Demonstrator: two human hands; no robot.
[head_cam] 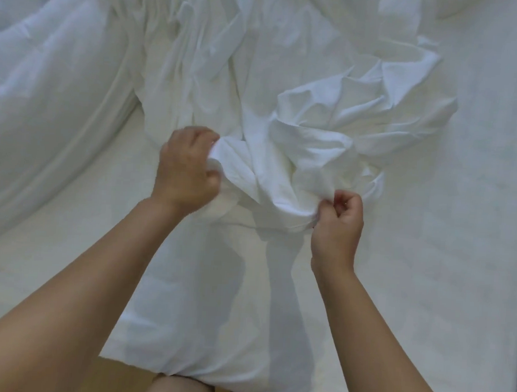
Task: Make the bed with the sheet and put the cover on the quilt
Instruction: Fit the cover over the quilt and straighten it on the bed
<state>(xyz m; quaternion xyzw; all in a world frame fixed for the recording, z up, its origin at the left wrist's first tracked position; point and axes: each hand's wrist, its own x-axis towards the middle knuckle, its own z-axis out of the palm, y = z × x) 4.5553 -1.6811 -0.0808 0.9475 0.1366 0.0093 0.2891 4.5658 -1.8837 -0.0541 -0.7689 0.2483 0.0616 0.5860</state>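
Left hand (187, 168): clenched on a fold of the cover, knuckles up, at the left side of the bunched cloth.
Right hand (338, 221): thumb and curled fingers pinch a hem-like edge of the same cloth, near the other hand but apart from it.
Cover (302, 144): thin white cloth, crumpled in a heap between and beyond the hands. One flatter length hangs over the near edge of the bed toward the person.
Long axis: judged to run from that near edge away from the person, toward the top of the view. Which end carries the opening cannot be told.
Step in hand: probably finding an edge or corner of the cover. To do it well, work along one hem, keep both grips on the same layer, and lift lightly so the folds fall clear rather than tighten.
Quilt (47, 94): puffy, heaped at the left, touching the cover's left side.
Bed surface (473, 237): white, textured, flat at the right.
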